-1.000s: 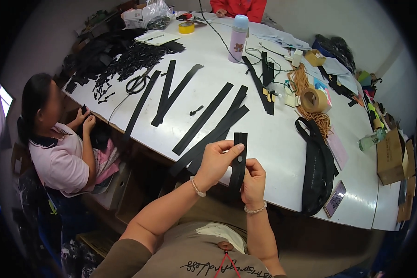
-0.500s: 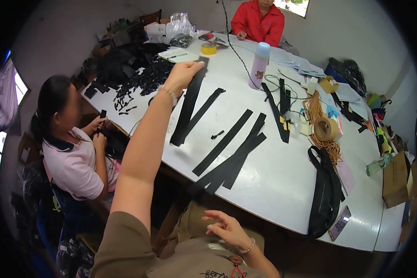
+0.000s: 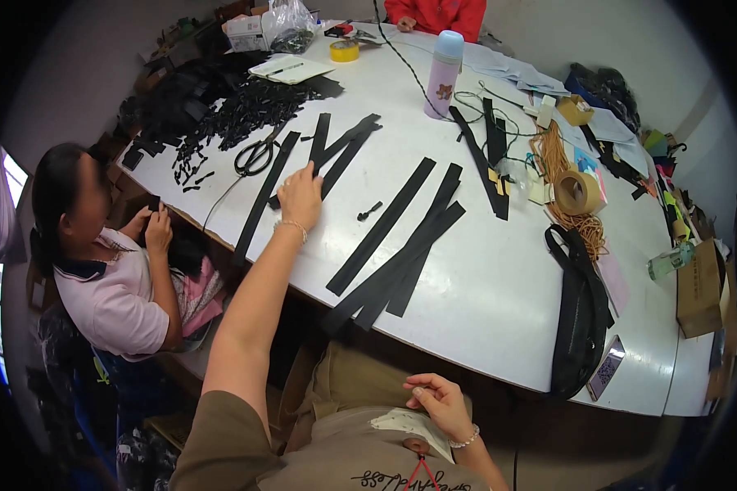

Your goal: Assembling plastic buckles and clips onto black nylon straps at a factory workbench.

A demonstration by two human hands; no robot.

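My left hand (image 3: 301,199) is down on the table at the left, its fingers bunched over a black strip (image 3: 320,139). Its fingertips are partly hidden. More flat strips lie crossed beside it, and another long black strip (image 3: 266,198) lies to its left. Right of the hand is a separate strip (image 3: 382,225), next to a crossed pair (image 3: 422,245) that reaches over the table's near edge. A small black piece (image 3: 370,211) lies between the groups. Over my lap, my right hand (image 3: 440,405) is loosely curved and open, with nothing visible in it.
Black-handled scissors (image 3: 256,158) lie near a heap of black pieces (image 3: 246,114). A lilac bottle (image 3: 443,78) stands at the back. Tan cord (image 3: 555,155), a tape roll (image 3: 576,192), a black bag (image 3: 577,307) and a phone (image 3: 606,368) are right. A co-worker (image 3: 110,270) sits left.
My left hand has come down from its raised position, lowering the strip onto the table. The scissors and another strip now show. My right hand has shifted slightly right, and the view has tilted down.
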